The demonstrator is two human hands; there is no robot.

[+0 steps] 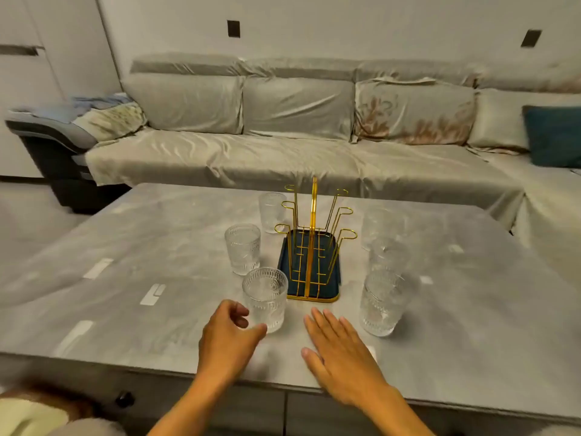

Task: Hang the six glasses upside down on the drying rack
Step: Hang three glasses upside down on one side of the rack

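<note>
Nothing hung yet: all six pegs of the gold wire drying rack (311, 243) bare, and six ribbed glasses upright on the desk (125, 278), three left of the rack (nearest glass (265, 298), middle glass (242, 248), far glass (273, 212)) and three right of it (near right glass (379, 305), blurred pair behind (385, 243)). Left hand (228, 338) half curled and empty, thumb tip at the base of the nearest glass, apparently about to grasp it; right hand (341, 354) flat, fingers spread, empty, over the desk in front of the rack. Whole job ahead, judging by this: six lifts, six inversions, six pegs.
</note>
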